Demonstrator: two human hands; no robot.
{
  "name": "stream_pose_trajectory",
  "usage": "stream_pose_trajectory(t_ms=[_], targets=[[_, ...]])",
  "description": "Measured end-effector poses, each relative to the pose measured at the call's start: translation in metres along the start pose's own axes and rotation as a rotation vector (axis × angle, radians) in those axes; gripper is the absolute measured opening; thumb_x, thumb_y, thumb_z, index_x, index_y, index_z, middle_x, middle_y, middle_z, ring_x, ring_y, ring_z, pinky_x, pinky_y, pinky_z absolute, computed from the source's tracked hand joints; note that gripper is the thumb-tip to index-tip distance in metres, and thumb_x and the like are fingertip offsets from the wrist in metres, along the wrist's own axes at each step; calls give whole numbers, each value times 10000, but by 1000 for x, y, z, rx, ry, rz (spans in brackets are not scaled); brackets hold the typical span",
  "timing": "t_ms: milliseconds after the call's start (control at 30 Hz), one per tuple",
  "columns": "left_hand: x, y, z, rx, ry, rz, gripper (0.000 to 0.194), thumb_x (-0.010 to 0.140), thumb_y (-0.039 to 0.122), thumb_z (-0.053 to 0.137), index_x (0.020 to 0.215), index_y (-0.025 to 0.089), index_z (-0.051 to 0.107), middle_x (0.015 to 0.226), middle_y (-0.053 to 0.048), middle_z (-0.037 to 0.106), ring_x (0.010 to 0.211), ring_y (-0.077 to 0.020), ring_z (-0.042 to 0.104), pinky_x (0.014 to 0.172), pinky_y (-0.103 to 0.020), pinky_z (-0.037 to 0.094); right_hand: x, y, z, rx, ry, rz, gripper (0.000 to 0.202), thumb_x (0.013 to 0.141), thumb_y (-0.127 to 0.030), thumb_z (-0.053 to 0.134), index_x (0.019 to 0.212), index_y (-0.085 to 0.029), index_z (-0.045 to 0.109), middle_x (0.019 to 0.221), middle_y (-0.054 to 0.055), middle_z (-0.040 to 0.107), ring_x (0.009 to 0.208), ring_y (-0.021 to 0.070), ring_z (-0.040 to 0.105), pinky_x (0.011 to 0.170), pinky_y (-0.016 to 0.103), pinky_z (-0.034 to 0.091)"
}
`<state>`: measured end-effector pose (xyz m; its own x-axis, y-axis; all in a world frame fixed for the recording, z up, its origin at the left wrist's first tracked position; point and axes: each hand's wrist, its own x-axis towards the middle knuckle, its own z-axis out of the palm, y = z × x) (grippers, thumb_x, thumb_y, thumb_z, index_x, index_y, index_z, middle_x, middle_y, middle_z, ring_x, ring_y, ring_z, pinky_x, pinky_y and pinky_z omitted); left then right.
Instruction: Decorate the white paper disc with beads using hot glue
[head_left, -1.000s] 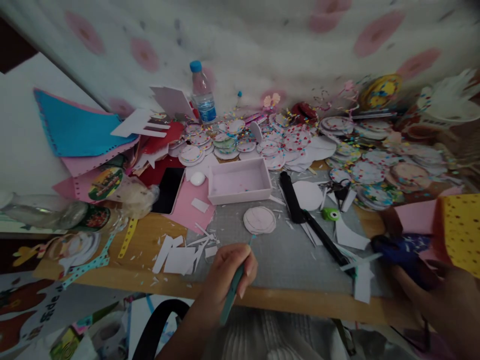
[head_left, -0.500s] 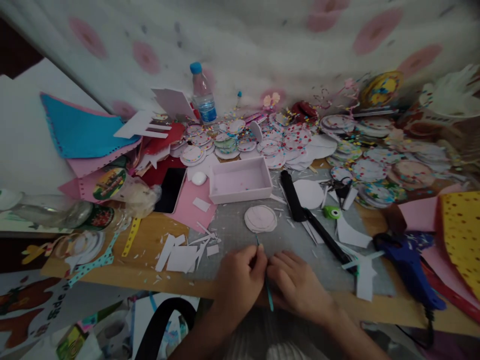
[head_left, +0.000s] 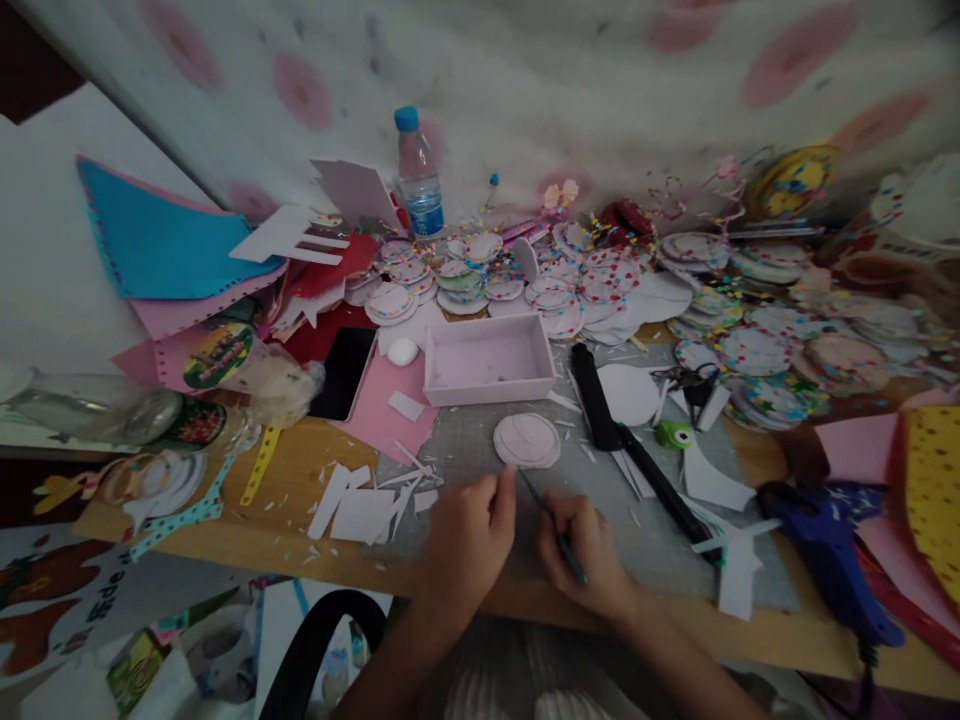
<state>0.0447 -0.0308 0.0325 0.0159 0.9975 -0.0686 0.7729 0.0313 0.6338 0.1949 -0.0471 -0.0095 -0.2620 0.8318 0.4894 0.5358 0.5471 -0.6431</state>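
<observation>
A narrow dark-green strip (head_left: 568,556) slants between my two hands near the table's front edge. My right hand (head_left: 589,552) is closed around it, with its lower end sticking out past the fingers. My left hand (head_left: 471,530) is closed, thumb up, and the strip's upper end meets its thumb tip; how firmly it grips there is partly hidden. Just beyond the hands, a white paper disc (head_left: 526,441) with curved lines on it lies flat on the grey cutting mat (head_left: 480,432). Neither hand touches the disc.
Behind the disc stands a pale pink open box (head_left: 489,390). A black tool (head_left: 596,405) and a blue glue gun (head_left: 829,555) lie to the right. Paper scraps (head_left: 364,515), a phone (head_left: 345,372) and a bottle (head_left: 180,415) are on the left. Decorated discs (head_left: 611,275) pile up behind.
My hands have moved apart. My right hand has turned, and the strip now slants across the gap instead of hanging below the fingers. The view has shifted slightly.
</observation>
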Motion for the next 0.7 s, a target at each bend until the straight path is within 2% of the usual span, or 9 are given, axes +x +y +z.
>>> stream_pose_trajectory(t_ms=[67,167,300,500,700], targets=[[2,-13,-6,-9,38,103,347,971,274,416,682,189,588,657,-50,635,659,-174,605,634,-270,383,0,1,1,14,-18,12,223,807,-53,418,853,-245,314,644,-51,452,500,106,433,470,226,359],[6,-34,-11,-7,66,288,205,940,172,423,934,175,628,900,-86,671,889,-201,615,811,-311,449,2,2,1,20,-52,10,221,808,-54,423,847,-245,319,643,-52,457,507,108,442,478,228,360],[8,-51,-9,65,-2,421,315,901,106,434,1173,175,577,1148,-109,633,1086,-234,564,950,-387,442,5,2,2,9,-74,17,212,818,-50,424,847,-241,337,652,-45,471,520,111,456,487,230,363],[12,-50,-8,142,-117,506,452,893,112,434,1339,174,479,1422,-93,503,1286,-247,445,1071,-442,346,5,4,5,2,-90,35,213,811,-53,436,843,-241,341,654,-46,468,516,113,453,491,234,364],[14,-49,-8,223,-214,511,583,844,82,438,1418,179,408,1515,-51,405,1379,-245,348,1086,-444,298,6,3,5,0,-98,31,232,789,-49,442,820,-244,320,638,-55,444,491,106,430,477,226,350]])
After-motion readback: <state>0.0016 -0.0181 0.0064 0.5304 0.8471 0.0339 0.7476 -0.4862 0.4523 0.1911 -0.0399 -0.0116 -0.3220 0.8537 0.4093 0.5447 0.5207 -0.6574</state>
